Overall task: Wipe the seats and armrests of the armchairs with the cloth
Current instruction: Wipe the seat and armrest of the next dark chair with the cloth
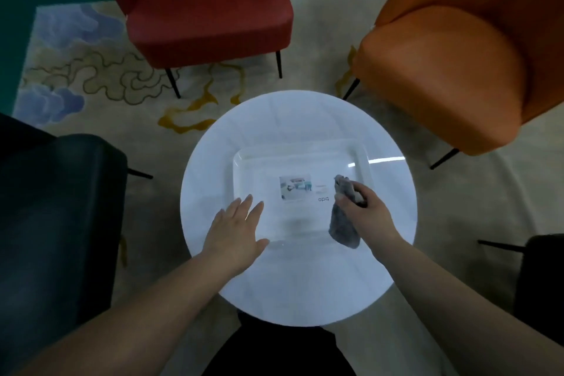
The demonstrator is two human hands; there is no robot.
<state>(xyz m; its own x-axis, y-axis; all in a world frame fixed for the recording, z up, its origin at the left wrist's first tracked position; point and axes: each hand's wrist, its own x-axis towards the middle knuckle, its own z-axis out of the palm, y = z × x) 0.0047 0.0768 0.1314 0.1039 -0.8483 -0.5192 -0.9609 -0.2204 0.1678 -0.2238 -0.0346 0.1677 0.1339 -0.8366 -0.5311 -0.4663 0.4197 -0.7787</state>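
Right hand [363, 204] pinches grey cloth [343, 223] above white tray [241, 162] — lifted clear, likely to carry. Left hand [236, 232] flat, fingers spread, steadying the tray's near corner. Red armchair [210, 21] beyond the tray — unwiped, I judge.

Both bare forearms are extended forward from the lower corners of the view, converging slightly toward the middle. The left hand [236, 230] is held flat, palm down, fingers straight and lightly spread, thumb angled out to the right. The right hand [363, 206] is turned inward at the wrist, its fingers and thumb curled and closed in a pinch on a grey cloth [343, 223], which hangs below the grip.
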